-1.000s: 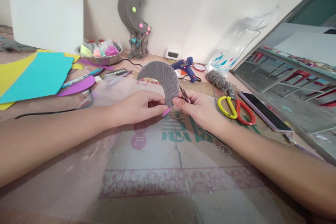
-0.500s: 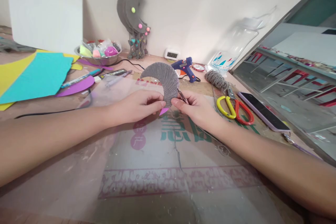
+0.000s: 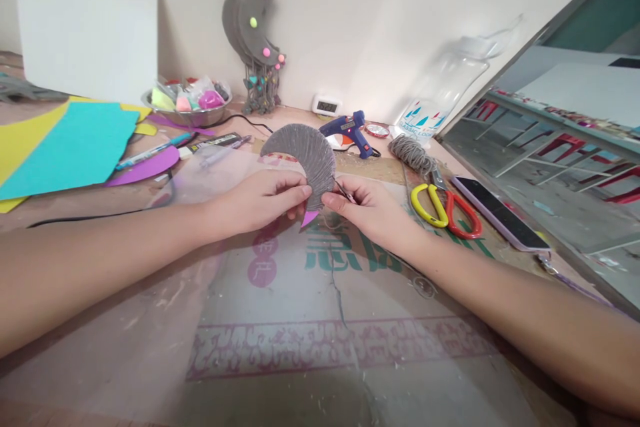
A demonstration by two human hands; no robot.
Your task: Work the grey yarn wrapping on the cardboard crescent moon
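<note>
Plain cream wall (image 3: 360, 7); cluttered worktable (image 3: 300, 320); evenly lit

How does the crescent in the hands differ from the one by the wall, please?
The held crescent is plain grey with a pink tip; the wall crescent bears pompoms and tassels. Left hand and right hand pinch the held crescent; the wall crescent stands upright. Both are grey.

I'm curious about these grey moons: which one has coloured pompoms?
The moon standing against the back wall; the moon being held is plain grey.
</note>
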